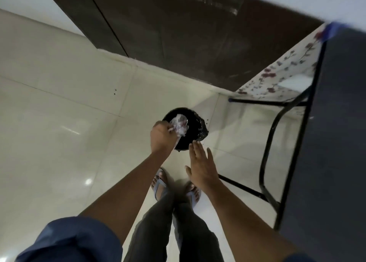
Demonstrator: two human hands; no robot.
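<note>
I look straight down at a small round black bin (195, 135) lined with a black bag, standing on the floor in front of my feet. My left hand (161, 137) grips a crumpled clear plastic wrapper (179, 126) with pinkish print and holds it over the bin's open mouth. Just right of the bin's near rim, my right hand (202, 165) hovers with its fingers straight, holding nothing.
Pale glossy floor tiles (59, 133) spread to the left. A dark wooden door or panel (178, 34) stands behind the bin. On the right is a dark table top (336, 143) on black metal legs (269, 143), with a floral cloth (277, 77) beyond. My sandalled feet (160, 184) stand below the bin.
</note>
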